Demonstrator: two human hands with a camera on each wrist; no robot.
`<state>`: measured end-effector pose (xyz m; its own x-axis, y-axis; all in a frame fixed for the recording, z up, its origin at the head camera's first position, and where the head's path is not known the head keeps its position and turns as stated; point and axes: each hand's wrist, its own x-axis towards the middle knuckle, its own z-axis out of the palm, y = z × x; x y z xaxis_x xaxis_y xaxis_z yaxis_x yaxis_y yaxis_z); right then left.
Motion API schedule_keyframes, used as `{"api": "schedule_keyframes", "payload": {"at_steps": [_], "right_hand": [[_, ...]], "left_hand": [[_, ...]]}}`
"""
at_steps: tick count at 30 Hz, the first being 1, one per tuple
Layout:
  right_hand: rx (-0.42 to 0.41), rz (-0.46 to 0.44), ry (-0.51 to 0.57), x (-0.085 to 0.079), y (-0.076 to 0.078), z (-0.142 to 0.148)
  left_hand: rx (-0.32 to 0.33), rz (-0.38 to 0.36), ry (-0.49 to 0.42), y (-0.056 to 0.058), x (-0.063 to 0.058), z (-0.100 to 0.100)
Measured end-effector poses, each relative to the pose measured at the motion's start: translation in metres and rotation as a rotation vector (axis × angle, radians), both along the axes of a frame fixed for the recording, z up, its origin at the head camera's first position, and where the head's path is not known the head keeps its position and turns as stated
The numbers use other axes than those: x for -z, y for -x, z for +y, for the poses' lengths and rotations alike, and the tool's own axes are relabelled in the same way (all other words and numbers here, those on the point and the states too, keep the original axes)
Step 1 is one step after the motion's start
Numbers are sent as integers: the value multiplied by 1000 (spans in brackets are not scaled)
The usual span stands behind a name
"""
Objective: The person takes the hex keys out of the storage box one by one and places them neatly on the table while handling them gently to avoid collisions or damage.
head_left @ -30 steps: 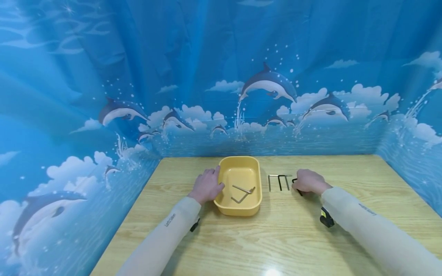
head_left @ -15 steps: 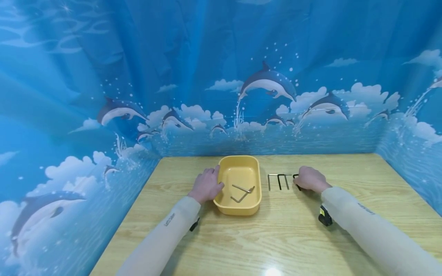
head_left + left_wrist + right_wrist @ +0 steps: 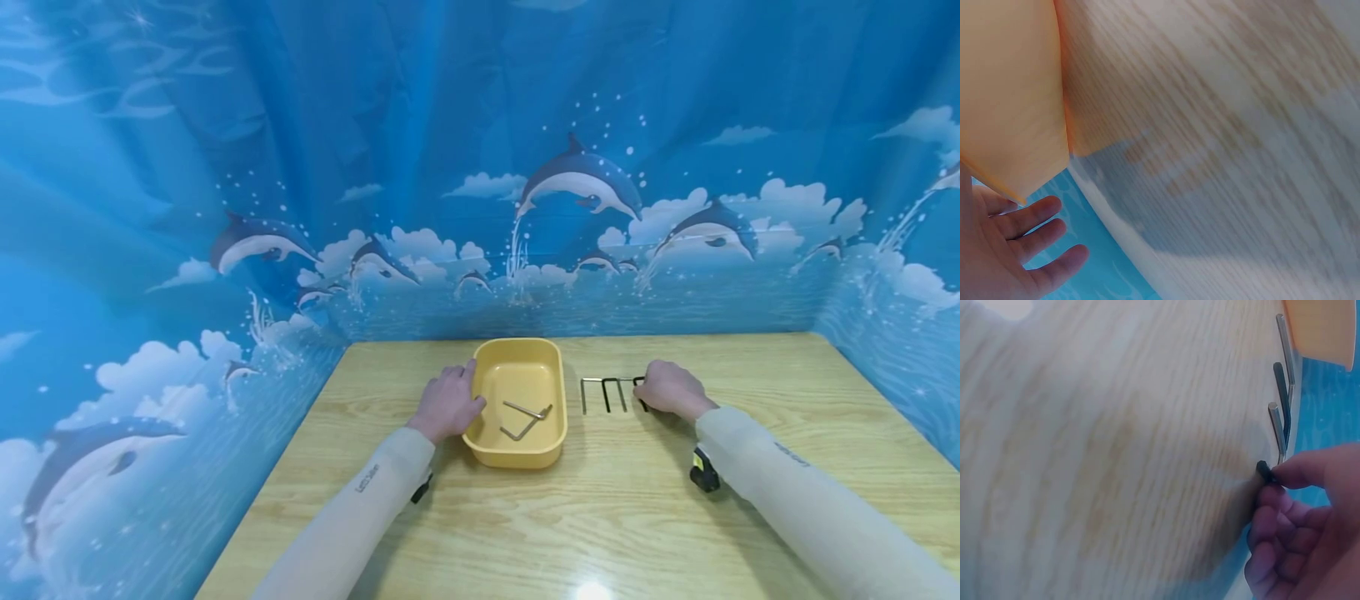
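My right hand (image 3: 671,389) pinches a black hex key (image 3: 640,392) between thumb and fingers at the right end of a row of hex keys. Only its tip (image 3: 1264,470) shows in the right wrist view; the hand hides the rest. To its left lie a silver hex key (image 3: 583,396), a black hex key (image 3: 607,396) and another silver one (image 3: 621,395), short arms at the far side. My left hand (image 3: 447,402) rests against the left rim of a yellow tray (image 3: 520,458). In the left wrist view its fingers (image 3: 1038,240) are loosely extended.
Inside the tray lie metal hex keys (image 3: 525,425), overlapping one another. A wooden table (image 3: 510,533) bears everything. A blue dolphin-print curtain (image 3: 465,167) stands along the table's back and sides.
The right hand has straightened its black hex key from a slant and brought it slightly left, closer to the row. The left hand and tray hold their places.
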<state>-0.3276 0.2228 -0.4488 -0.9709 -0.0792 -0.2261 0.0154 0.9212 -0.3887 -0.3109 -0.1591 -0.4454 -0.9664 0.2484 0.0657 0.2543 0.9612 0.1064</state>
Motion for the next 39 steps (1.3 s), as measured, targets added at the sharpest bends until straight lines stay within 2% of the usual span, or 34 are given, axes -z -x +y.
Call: {"api": "schedule_keyframes", "payload": {"at_steps": [16,22,29,39], "right_hand": [[-26,26,55,1,-3,3],[-30,70,63,0,-2,6],[-73,140,116,-16,-2,-4],[-176,124,110,-47,-14,-57]], "left_hand": [[-7,-7,11,-2,-1,1],[-4,-4,2,-1,0,0],[1,6,-3,0,0,0],[0,14,6,-1,0,0]]}}
